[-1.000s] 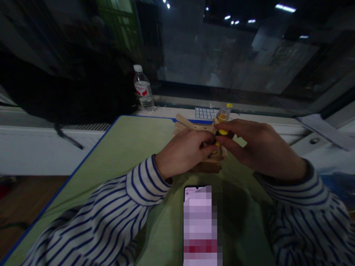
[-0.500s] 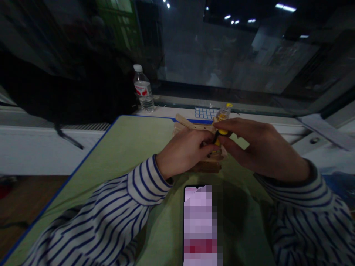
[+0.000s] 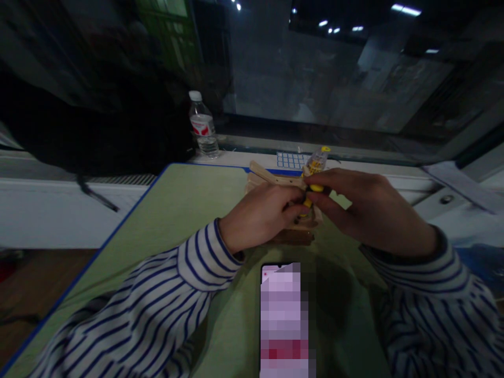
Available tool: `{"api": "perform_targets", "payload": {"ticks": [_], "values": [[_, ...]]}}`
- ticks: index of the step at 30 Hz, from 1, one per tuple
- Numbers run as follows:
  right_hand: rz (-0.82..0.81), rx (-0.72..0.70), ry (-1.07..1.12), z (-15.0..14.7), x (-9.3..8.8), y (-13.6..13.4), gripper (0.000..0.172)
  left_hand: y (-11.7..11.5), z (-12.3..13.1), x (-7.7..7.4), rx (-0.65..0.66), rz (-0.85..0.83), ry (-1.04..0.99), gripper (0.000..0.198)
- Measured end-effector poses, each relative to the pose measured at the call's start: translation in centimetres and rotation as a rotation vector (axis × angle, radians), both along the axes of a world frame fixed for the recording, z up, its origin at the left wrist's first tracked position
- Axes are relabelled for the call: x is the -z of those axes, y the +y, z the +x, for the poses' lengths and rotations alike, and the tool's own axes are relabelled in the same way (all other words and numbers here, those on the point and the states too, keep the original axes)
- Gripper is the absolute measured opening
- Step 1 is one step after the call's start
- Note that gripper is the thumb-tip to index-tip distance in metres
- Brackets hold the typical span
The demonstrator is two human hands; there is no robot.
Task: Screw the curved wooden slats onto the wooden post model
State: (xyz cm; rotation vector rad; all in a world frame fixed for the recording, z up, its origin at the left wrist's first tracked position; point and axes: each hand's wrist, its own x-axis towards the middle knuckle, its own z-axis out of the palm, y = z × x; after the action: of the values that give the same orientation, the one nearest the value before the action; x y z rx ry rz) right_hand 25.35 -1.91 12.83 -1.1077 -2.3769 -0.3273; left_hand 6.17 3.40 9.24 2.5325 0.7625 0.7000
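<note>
Both hands meet over a pile of light wooden pieces (image 3: pixel 275 180) near the table's far edge. My left hand (image 3: pixel 262 215) is closed in a pinch beside a yellow part (image 3: pixel 307 202); what its fingertips hold is mostly hidden. From the other side, my right hand (image 3: pixel 366 207) has its thumb and forefinger closed around a small yellow piece (image 3: pixel 316 187). Whether the two yellow bits belong to one object cannot be made out. Just behind the right fingertips stands a clear bottle with a yellow tip (image 3: pixel 317 160), small yellow-brown bits inside.
A phone (image 3: pixel 280 315) with a lit, blurred screen lies on the green table (image 3: pixel 189 199) before me. On the sill stand a water bottle (image 3: pixel 203 128) and a blue-gridded sheet (image 3: pixel 291 160). A dark bag (image 3: pixel 118 126) sits at the left; papers (image 3: pixel 460 181) lie right.
The fingers have shifted very slightly at the yellow piece, and the dark part seen between the fingertips before is now less visible. Everything else stays in place.
</note>
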Motion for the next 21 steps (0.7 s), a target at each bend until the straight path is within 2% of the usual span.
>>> {"api": "perform_targets", "payload": {"ticks": [6,13,21], "values": [[0.005,-0.001,0.007,0.09,0.11,0.16,0.026,-0.15,-0.04,-0.17,0.005,0.001,0.008,0.02],[-0.024,-0.003,0.017,-0.09,-0.1,0.06,0.023,-0.39,0.06,-0.45,-0.078,-0.049,0.002,0.022],[-0.03,-0.027,0.033,-0.24,-0.3,-0.2,0.031,-0.19,0.05,-0.09,-0.072,-0.013,-0.011,0.018]]}}
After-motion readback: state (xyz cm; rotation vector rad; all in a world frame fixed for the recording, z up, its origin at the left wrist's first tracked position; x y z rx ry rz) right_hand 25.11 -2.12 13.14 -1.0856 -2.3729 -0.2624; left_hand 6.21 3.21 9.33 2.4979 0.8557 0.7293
